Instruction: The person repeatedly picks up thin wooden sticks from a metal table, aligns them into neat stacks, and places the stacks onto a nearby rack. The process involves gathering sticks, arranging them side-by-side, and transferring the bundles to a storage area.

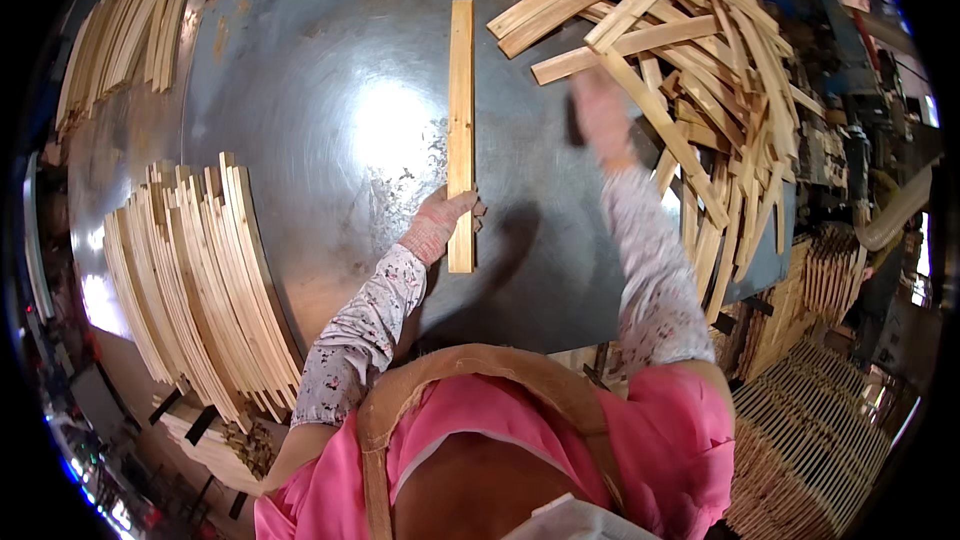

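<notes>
Left hand [437,223] at centre frame, clamped on a wooden slat [461,120]: thumb laid across the upper face, fingers coming round underneath and showing past the right edge, grip on the lower part. Hand looks covered in reddish knit, wrist roughly in line with the forearm, which slants from lower left up toward the centre, elbow bent, floral sleeve [358,332] reaching to the wrist. Slat stands nearly vertical in the frame, upper end near top centre, lower end just below the hand. Right hand [603,118] right of centre in the upper half, motion-blurred; fingers point up the frame toward the loose pile [690,50]; cannot tell if they are apart, together or closed on something, nor if they touch the slat end just above. Right arm is stretched further than the left, its floral sleeve [655,265] running from lower right up to the wrist. Loose pile fills the upper right, slats crossing at many angles. Under both hands, a grey metal tabletop [320,70] with a bright glare patch left of the held slat. Left side: a neat stack [195,280] of slats side by side at mid to lower left, another row [130,35] at upper left. Bottom centre: pink top [665,430] and tan apron strap [374,440]. Lower right: more layered strips [815,430], well apart from the hands.
</notes>
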`<state>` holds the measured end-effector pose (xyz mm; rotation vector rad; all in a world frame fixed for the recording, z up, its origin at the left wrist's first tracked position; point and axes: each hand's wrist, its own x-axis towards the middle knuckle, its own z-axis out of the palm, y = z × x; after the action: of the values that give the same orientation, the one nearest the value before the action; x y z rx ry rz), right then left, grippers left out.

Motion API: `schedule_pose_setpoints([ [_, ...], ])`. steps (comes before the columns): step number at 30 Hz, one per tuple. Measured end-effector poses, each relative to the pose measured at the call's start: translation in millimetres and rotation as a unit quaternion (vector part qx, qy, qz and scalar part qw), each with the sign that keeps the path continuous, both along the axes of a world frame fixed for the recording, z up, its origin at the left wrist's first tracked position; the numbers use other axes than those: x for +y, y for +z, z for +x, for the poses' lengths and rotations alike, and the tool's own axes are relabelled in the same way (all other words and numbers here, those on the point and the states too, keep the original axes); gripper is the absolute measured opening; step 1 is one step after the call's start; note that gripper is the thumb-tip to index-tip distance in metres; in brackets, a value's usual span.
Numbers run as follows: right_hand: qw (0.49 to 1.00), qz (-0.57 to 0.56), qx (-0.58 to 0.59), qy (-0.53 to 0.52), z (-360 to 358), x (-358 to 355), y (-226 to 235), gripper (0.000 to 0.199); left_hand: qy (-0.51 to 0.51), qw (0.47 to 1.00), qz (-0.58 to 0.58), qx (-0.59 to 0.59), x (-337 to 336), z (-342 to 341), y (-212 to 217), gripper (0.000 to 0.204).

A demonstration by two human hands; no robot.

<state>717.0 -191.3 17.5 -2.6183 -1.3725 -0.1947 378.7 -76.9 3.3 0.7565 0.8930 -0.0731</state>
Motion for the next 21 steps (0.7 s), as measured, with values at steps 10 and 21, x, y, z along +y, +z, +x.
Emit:
schedule_pose_setpoints([
  [10, 0.908, 0.183, 0.189, -0.327, 131, 81, 39, 0.108, 0.046, 0.998, 0.016, -0.032, 31, -7, -23, 0.034],
  [21, 0.597, 0.273, 0.741, -0.137, -236, -87, -70, 0.043, 0.125, 0.99, 0.042, -0.038, 10, -70, -24, 0.026],
])
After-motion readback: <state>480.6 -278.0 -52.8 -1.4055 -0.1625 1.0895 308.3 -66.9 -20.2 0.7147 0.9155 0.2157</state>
